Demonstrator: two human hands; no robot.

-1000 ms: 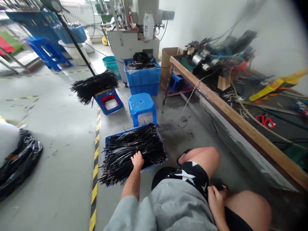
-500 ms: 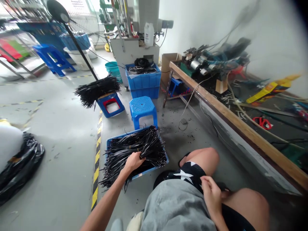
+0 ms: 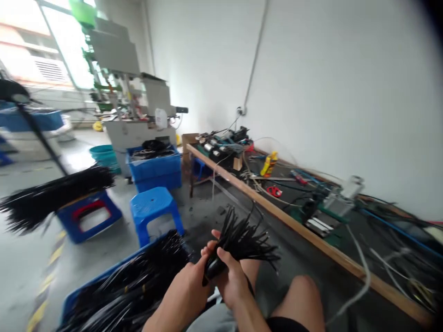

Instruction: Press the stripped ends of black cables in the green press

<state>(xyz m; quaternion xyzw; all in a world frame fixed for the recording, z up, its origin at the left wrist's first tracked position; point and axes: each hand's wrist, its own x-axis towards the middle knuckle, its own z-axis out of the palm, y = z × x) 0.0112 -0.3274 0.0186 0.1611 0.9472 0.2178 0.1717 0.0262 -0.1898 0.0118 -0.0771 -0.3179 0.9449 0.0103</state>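
A bundle of black cables (image 3: 242,240) is gripped above my lap, its loose ends fanned out to the right. My left hand (image 3: 194,276) closes round the bundle from the left. Against its near side, my right hand (image 3: 230,274) is also wrapped on it, thumb on top. Below and left of my hands stands a blue crate (image 3: 104,277) heaped with more black cables (image 3: 134,286), some bound with yellow ties. The lower ends of the held bundle are hidden by my hands.
A blue stool (image 3: 152,203) stands beyond the crate. To its left, a thick cable bundle (image 3: 58,191) lies on another stool (image 3: 78,230). A wood-edged workbench (image 3: 238,184) with tools runs along the right, carrying a small clamp device (image 3: 332,207). Behind are a blue bin (image 3: 154,173) and a machine (image 3: 138,133).
My left hand has lifted the cable bundle out of the crate and over my lap. My right hand has come from my thigh onto it. The view has turned right and upward.
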